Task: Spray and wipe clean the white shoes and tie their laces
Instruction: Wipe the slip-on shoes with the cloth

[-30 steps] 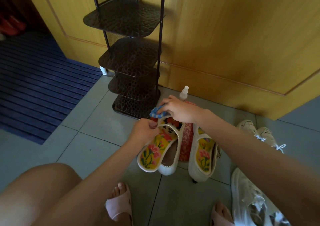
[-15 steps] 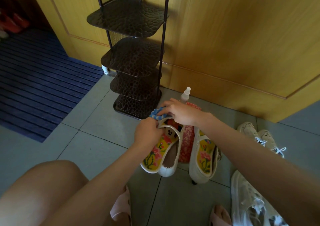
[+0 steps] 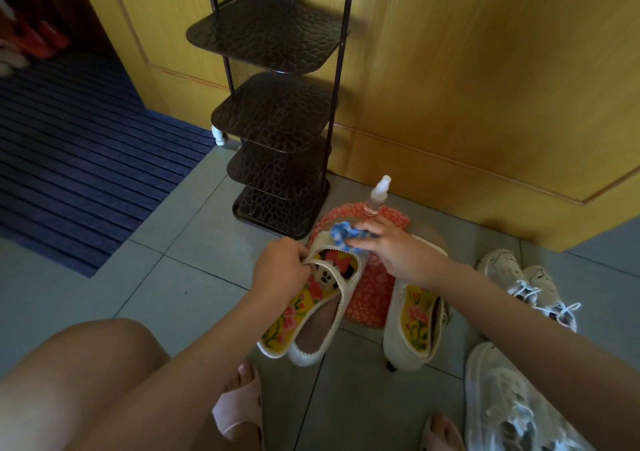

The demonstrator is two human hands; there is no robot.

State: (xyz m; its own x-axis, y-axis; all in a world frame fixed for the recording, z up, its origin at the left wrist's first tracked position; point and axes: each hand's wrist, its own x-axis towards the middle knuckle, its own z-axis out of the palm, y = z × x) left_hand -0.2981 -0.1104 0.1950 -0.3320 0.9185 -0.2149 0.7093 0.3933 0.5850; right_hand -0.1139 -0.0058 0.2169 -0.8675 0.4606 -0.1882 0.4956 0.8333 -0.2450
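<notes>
My left hand (image 3: 281,270) grips the strap edge of a white shoe (image 3: 313,341) with a yellow floral insole, lifted over the floor. My right hand (image 3: 391,251) pinches a blue-and-white cloth (image 3: 341,234) against that shoe's toe. The matching white shoe (image 3: 398,338) stands on the tiles beside it, partly under my right forearm. A small clear spray bottle (image 3: 377,196) stands upright just beyond my right hand. A white laced sneaker (image 3: 512,412) lies at the bottom right and a pair of white sneakers (image 3: 533,286) with tied laces sits further right.
A red patterned mat (image 3: 374,291) lies under the shoes. A dark tiered metal rack (image 3: 277,118) stands against the yellow wooden wall. A blue striped rug (image 3: 76,166) covers the floor at left. My knee and pink slippers (image 3: 239,412) are at the bottom.
My right hand has shifted a little to the right along the toe with the cloth, uncovering the spray bottle. My left hand keeps its hold on the shoe.
</notes>
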